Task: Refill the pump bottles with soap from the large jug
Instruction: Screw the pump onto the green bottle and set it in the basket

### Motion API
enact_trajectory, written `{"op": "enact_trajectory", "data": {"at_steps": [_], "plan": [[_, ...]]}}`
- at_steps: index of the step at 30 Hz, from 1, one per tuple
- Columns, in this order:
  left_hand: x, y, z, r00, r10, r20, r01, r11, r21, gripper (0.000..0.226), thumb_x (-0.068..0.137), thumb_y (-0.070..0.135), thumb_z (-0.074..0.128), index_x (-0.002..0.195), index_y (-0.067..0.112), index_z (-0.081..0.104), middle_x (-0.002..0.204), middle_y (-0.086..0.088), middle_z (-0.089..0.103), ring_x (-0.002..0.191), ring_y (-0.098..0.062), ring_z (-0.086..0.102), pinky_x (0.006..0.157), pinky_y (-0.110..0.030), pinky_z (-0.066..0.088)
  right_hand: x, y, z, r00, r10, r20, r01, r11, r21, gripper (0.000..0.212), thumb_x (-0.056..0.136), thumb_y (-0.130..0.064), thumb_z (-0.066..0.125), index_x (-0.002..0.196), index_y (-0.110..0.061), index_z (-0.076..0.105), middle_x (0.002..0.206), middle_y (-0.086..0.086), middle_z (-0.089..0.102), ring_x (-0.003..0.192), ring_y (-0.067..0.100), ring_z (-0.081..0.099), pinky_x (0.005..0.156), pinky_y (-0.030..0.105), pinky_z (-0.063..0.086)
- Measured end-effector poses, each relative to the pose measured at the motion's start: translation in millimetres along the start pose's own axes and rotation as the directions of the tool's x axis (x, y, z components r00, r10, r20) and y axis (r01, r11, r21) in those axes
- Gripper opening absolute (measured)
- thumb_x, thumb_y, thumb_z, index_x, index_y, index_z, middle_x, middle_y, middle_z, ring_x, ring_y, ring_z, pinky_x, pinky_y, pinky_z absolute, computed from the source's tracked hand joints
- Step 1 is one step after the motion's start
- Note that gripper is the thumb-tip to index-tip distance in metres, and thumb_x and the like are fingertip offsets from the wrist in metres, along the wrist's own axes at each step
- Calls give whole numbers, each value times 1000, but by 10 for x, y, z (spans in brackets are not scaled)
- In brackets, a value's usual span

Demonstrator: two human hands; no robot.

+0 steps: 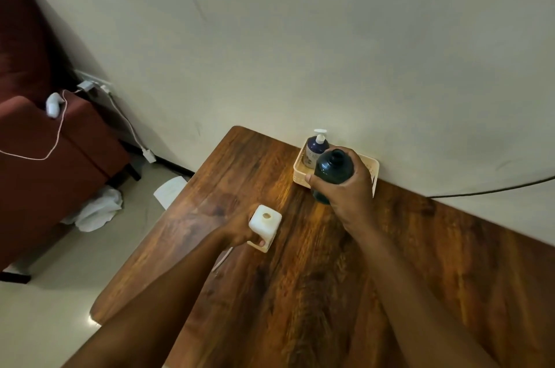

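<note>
My right hand [345,190] grips a dark blue-green bottle [332,169] with its neck open and no pump on it, held upright in front of the cream basket [300,172]. Inside the basket by the wall stands a purple pump bottle [313,150] with its white pump on. My left hand [240,232] holds the white square jug [265,225] by its handle; the jug stands on the wooden table [300,292] with its mouth uncapped. A thin white stick-like thing [222,259], perhaps the pump tube, lies on the table beside my left wrist.
The table stands against a pale wall. To the left are a dark red sofa [45,157] with a white device and cable on it, and white cloth [96,211] and paper on the floor. A black cable [495,190] runs along the wall at right.
</note>
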State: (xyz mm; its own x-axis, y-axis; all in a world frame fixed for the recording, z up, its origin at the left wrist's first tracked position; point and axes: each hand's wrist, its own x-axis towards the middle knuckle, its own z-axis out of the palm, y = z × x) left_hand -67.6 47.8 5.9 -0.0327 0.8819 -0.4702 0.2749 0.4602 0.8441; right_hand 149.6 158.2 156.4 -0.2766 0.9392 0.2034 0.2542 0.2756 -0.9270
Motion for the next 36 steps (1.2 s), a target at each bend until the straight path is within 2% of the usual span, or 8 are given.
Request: {"op": "enact_trajectory", "data": {"at_steps": [6, 11, 17, 21, 23, 27, 33, 36], "plan": [[-10, -163, 64, 999, 17, -51, -17, 1000, 11, 70, 71, -17, 83, 132, -2, 51, 134, -22, 59, 128, -31, 58, 108, -50, 51, -13, 62, -34, 1000, 9, -13, -9, 1000, 4, 64, 62, -31, 94, 110, -48, 56, 112, -34, 59, 112, -6, 54, 90, 19, 52], [-68, -192, 88, 997, 45, -59, -44, 999, 12, 75, 70, -17, 83, 133, 6, 49, 130, -19, 60, 122, -28, 61, 102, -47, 55, -44, 72, -166, 999, 12, -30, -12, 1000, 10, 64, 61, -31, 94, 113, -41, 58, 112, -30, 60, 112, -5, 55, 87, 15, 52], [-284, 184, -16, 999, -36, -36, 38, 997, 63, 98, 74, 12, 91, 152, 25, 35, 147, -1, 48, 134, -22, 49, 100, -31, 53, -94, 25, -467, 997, 35, -72, -33, 999, 23, 64, 60, -27, 95, 114, -34, 59, 114, -23, 61, 110, -10, 53, 85, 11, 51], [-380, 750, 86, 973, 168, -161, -94, 916, 389, 95, 79, 39, 88, 157, 29, 34, 159, 2, 39, 131, -9, 39, 85, -5, 36, -181, 31, -816, 993, 40, -108, -37, 999, 32, 66, 63, -25, 95, 117, -29, 58, 114, -20, 59, 108, -14, 51, 81, 6, 49], [-371, 965, 150, 946, 275, -170, -144, 830, 538, 96, 81, 52, 83, 159, 31, 32, 164, 1, 34, 145, -15, 34, 102, -12, 23, -197, 46, -912, 993, 39, -115, -37, 999, 23, 65, 63, -27, 94, 117, -28, 58, 113, -19, 60, 109, -6, 53, 82, 7, 50], [-157, 1371, 740, 933, 358, -38, -241, 700, 672, 101, 81, 64, 76, 162, 30, 25, 170, 0, 25, 157, -24, 21, 127, -46, 21, -359, 120, -1451, 983, 19, -182, -22, 1000, -10, 65, 63, -29, 94, 117, -30, 58, 114, -14, 61, 109, 6, 57, 79, 5, 48], [215, 1554, 1881, 926, 353, 131, -336, 619, 710, 99, 81, 68, 69, 161, 36, 22, 171, -1, 20, 158, -29, 16, 127, -55, 20, -705, 335, -2179, 954, 39, -298, -52, 998, -37, 62, 64, -31, 93, 115, -33, 58, 111, -19, 61, 105, -7, 55, 75, 2, 45], [323, 1608, 2421, 921, 335, 198, -366, 573, 733, 98, 81, 65, 72, 161, 34, 25, 170, -3, 23, 158, -30, 17, 127, -56, 21, -885, 482, -2489, 931, 61, -361, -84, 995, -50, 61, 63, -27, 93, 114, -27, 60, 110, -11, 64, 103, 2, 59, 81, 11, 50]]}}
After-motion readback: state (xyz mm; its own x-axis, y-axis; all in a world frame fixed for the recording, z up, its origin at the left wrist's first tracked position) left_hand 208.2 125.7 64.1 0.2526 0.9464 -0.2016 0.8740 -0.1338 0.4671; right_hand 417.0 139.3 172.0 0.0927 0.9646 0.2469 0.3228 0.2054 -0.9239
